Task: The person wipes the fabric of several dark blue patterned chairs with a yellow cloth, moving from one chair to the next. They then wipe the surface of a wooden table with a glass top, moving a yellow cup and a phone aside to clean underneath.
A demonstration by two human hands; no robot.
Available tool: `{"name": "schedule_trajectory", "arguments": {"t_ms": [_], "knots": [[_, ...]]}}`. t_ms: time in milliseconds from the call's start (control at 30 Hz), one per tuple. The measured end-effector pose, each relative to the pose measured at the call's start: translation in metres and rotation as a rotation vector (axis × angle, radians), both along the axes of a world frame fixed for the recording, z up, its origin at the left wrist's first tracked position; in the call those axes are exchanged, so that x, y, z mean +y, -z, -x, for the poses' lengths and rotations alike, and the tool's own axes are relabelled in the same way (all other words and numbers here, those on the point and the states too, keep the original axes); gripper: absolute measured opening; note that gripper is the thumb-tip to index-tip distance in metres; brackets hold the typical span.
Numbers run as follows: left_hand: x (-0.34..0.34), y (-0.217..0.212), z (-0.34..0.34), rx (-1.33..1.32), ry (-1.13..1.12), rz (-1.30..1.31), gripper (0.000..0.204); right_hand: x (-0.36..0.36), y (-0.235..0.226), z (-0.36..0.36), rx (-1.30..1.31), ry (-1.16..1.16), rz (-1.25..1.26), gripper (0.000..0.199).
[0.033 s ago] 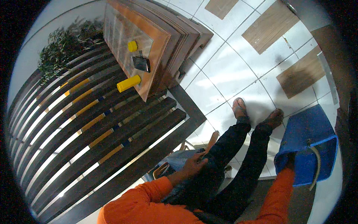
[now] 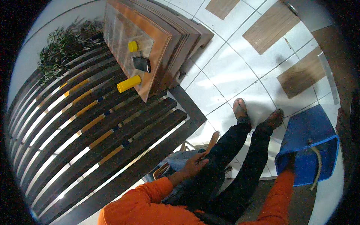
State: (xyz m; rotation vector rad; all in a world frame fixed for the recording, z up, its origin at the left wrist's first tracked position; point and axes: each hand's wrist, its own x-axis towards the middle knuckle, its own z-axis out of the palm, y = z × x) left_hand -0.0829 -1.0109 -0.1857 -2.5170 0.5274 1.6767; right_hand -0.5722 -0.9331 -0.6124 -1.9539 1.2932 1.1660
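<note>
My left hand (image 2: 194, 165) lies on my left thigh, beside a wooden chair arm (image 2: 213, 142). Its fingers look stretched out and nothing shows in them. My right arm, in an orange sleeve, reaches down into a blue plastic bin (image 2: 309, 120) at the right. The bin is tilted with its mouth toward me, and a pale rope handle (image 2: 318, 168) hangs over its rim. Inside the bin my right hand (image 2: 291, 162) is dark, and its fingers and anything they hold are hidden.
A wooden table (image 2: 159, 63) at upper left bears a yellow cylinder (image 2: 129, 84), a yellow cap (image 2: 133, 46) and a black wallet-like object (image 2: 141, 64). Dark slats (image 2: 138, 133) fill the left, with a leafy plant (image 2: 65, 48) behind. Wood-look panels (image 2: 272, 30) mark the white tiled floor.
</note>
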Motion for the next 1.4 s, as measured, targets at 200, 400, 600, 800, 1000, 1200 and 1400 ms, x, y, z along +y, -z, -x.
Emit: {"name": "schedule_trajectory", "arguments": {"t_ms": [200,400,600,800,1000,1200,1400], "knots": [[-0.004,-0.002,-0.006,0.017,0.269,-0.104,0.051,-0.008,-0.022,-0.013,-0.053,-0.146,-0.03,0.037],[-0.01,-0.015,-0.007,0.061,0.12,-0.137,0.051,-0.029,-0.043,-0.021,-0.062,-0.324,-0.054,0.038],[0.006,-0.034,-0.031,-0.004,0.053,-0.09,0.054,-0.083,-0.09,-0.032,-0.131,0.047,0.061,0.034],[-0.042,-0.095,-0.031,0.04,-0.026,-0.058,0.056,-0.121,-0.182,-0.004,-0.302,0.589,0.321,0.025],[-0.065,-0.172,-0.023,-0.05,-0.023,-0.135,0.066,-0.141,-0.242,0.026,-0.114,0.642,0.227,0.026],[-0.045,-0.191,-0.033,-0.057,0.049,0.132,0.07,-0.145,-0.32,0.053,-0.072,-0.05,-0.006,0.042],[-0.039,-0.228,-0.033,-0.154,0.146,0.254,0.073,-0.128,-0.349,0.084,-0.176,-0.235,0.102,0.049]]}}
